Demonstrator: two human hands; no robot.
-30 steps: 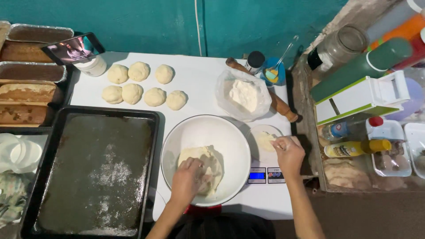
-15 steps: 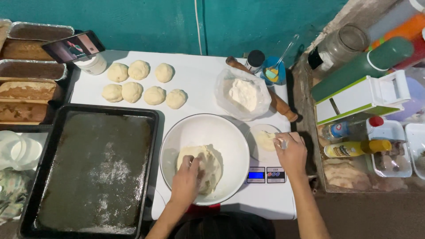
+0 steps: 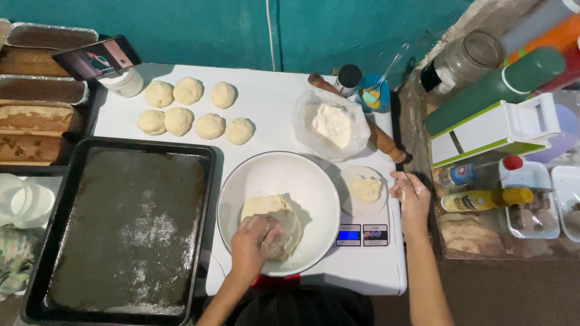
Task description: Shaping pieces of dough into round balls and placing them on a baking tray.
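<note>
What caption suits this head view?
Left hand presses dough in a white bowl; right hand rests beside the scale.

Bright, even overhead light, and I get a sharp view across most of the scene.

The white table [image 3: 272, 121] nearly blows out while the dark baking tray [image 3: 127, 229] stays dull, with only faint sheen. Soft shadows fall to the right of the bowl [image 3: 278, 175] and under my left hand [image 3: 257, 241]. Edges bend slightly, and the right-hand shelf clutter looks dimmer and softer.
</note>
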